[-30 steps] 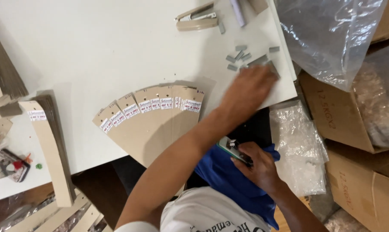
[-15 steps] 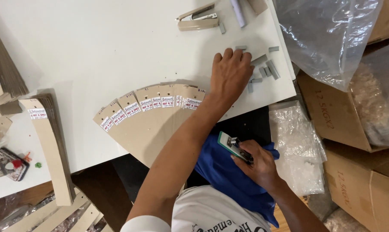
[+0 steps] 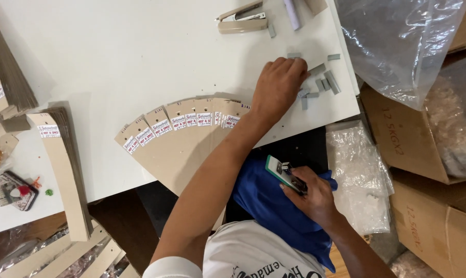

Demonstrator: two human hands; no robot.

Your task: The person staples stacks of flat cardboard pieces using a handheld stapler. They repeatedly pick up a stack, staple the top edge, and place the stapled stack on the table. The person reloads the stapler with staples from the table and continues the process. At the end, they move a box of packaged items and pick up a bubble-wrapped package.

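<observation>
Left hand (image 3: 279, 87) rests curled, fingertips on the loose staple strips (image 3: 323, 82) near the desk (image 3: 114, 51) right edge. Right hand (image 3: 313, 198) grips a green stapler (image 3: 283, 174) below the desk's front edge.

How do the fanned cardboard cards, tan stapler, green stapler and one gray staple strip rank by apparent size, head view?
1. Fanned cardboard cards, clearly largest.
2. Tan stapler.
3. Green stapler in the right hand; partly hidden and nearer the camera, so unsure against the tan one.
4. Staple strip, smallest.

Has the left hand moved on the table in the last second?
Yes. The left hand slid left along the white table, off the grey staple strips and toward the fanned cards.
</observation>
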